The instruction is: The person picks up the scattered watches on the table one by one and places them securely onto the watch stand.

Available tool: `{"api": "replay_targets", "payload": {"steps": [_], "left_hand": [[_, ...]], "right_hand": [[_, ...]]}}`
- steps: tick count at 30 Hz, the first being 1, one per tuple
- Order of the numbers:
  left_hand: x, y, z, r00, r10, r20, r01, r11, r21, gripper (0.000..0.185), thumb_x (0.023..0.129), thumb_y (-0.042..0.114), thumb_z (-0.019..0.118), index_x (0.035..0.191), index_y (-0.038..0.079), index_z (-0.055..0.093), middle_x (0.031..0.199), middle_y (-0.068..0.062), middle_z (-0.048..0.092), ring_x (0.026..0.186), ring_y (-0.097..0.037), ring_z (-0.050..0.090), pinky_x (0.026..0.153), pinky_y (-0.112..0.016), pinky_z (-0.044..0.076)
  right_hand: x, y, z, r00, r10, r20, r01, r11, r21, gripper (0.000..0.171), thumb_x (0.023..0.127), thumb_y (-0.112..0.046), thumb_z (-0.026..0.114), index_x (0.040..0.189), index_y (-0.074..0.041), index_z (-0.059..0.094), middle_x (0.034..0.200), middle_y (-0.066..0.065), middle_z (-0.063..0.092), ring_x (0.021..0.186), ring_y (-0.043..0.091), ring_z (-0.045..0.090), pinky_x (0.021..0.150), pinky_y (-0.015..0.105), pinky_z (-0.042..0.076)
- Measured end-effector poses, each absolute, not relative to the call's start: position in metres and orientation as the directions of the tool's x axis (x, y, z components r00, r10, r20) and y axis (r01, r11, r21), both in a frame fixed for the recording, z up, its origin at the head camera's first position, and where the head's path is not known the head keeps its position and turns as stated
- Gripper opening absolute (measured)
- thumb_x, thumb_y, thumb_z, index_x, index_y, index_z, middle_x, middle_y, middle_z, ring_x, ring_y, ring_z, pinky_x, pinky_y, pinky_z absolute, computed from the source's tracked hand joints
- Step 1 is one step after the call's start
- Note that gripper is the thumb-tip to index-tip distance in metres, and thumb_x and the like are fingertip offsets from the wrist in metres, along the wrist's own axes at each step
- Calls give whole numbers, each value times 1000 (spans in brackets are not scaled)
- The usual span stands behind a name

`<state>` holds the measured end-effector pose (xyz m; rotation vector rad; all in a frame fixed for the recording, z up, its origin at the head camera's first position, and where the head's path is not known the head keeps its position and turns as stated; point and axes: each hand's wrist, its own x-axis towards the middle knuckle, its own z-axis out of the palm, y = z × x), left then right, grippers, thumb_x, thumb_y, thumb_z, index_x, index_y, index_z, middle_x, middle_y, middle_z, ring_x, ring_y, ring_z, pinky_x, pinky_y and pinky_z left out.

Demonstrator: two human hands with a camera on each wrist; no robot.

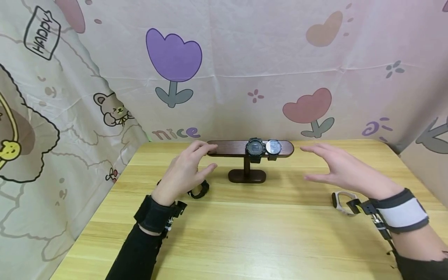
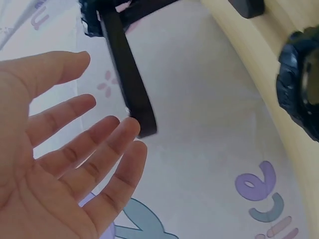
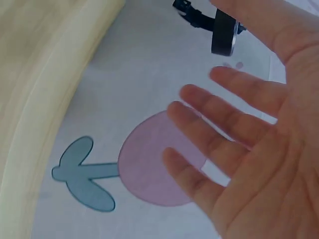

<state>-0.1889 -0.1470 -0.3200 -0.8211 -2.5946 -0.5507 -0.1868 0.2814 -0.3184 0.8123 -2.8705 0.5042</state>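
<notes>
A dark wooden T-shaped watch stand [image 1: 231,149] stands at the middle back of the table. On its bar hang a black digital watch [image 1: 254,147] and a silver-faced watch [image 1: 273,147]. My left hand [image 1: 209,156] hovers open at the bar's left end, fingertips close to it, holding nothing. Beneath that hand a black watch [image 1: 200,190] lies on the table. My right hand [image 1: 308,163] is spread open just right of the bar, apart from it. A white watch [image 1: 340,201] lies near my right wrist. The left wrist view shows the open palm [image 2: 99,104] beside the bar [image 2: 129,74]; in the right wrist view, spread fingers [image 3: 219,119] sit below the silver watch [image 3: 223,32].
The yellow wooden table [image 1: 252,233] is backed and flanked by a printed cloth curtain [image 1: 245,58] with tulips and bears. The stand's oval base [image 1: 247,176] sits between my hands. Both wrists carry strapped cameras.
</notes>
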Motion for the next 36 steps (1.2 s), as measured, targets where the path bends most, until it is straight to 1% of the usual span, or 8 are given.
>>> {"api": "replay_targets", "payload": {"steps": [4, 8, 16, 21, 23, 26, 32, 36], "left_hand": [[-184, -143, -317, -747, 482, 458, 627, 739, 245, 49, 99, 22, 80, 145, 12, 66, 131, -9, 67, 97, -24, 71, 74, -38, 60], [-181, -139, -315, -720, 509, 471, 661, 710, 243, 48, 98, 20, 80, 143, 11, 68, 130, -9, 69, 95, -21, 70, 76, -36, 60], [-175, -128, -315, -675, 566, 473, 714, 661, 229, 49, 97, 21, 81, 143, 10, 68, 130, -7, 70, 80, -14, 63, 69, -28, 54], [-173, -121, -319, -649, 601, 467, 740, 641, 204, 47, 97, 24, 81, 141, 10, 69, 126, -5, 71, 61, -6, 46, 60, -21, 47], [-173, -119, -321, -639, 614, 464, 750, 631, 199, 47, 97, 24, 81, 140, 10, 69, 124, -5, 71, 59, -4, 41, 58, -19, 44], [-171, -115, -324, -631, 629, 453, 759, 620, 198, 48, 97, 25, 81, 141, 10, 69, 124, -5, 71, 60, -5, 43, 58, -19, 43], [-167, -107, -329, -605, 667, 435, 783, 598, 173, 47, 98, 27, 81, 141, 13, 68, 128, -3, 72, 81, -9, 63, 67, -20, 53], [-165, -101, -331, -575, 695, 432, 805, 573, 151, 47, 97, 27, 82, 140, 14, 68, 126, -2, 72, 86, -9, 66, 69, -19, 53]], "right_hand": [[-180, 293, -323, -875, -463, 142, -485, 832, -270, 85, 89, -43, 88, 155, -2, 52, 152, 27, 57, 138, 51, 56, 110, 69, 47], [-174, 304, -328, -892, -438, 114, -452, 854, -258, 86, 88, -43, 89, 154, -1, 54, 149, 28, 60, 135, 52, 58, 108, 70, 48], [-164, 325, -343, -911, -407, 66, -411, 881, -233, 89, 83, -46, 91, 151, 0, 56, 144, 32, 61, 127, 55, 62, 100, 72, 51], [-159, 336, -352, -922, -388, 25, -382, 894, -234, 90, 83, -46, 91, 151, 2, 56, 142, 33, 62, 126, 56, 62, 99, 71, 52], [-157, 340, -355, -923, -384, 16, -377, 895, -237, 91, 82, -46, 92, 151, 2, 56, 143, 35, 61, 127, 58, 60, 99, 72, 51], [-155, 344, -360, -921, -389, 22, -383, 891, -242, 91, 81, -46, 92, 149, 3, 57, 144, 35, 60, 128, 59, 59, 100, 73, 50], [-150, 352, -368, -924, -382, 23, -376, 895, -239, 93, 78, -47, 94, 147, 5, 58, 143, 39, 58, 123, 60, 62, 97, 74, 51], [-147, 357, -373, -924, -380, 39, -378, 897, -227, 91, 76, -47, 95, 143, 6, 62, 140, 40, 60, 121, 61, 62, 96, 75, 52]]}}
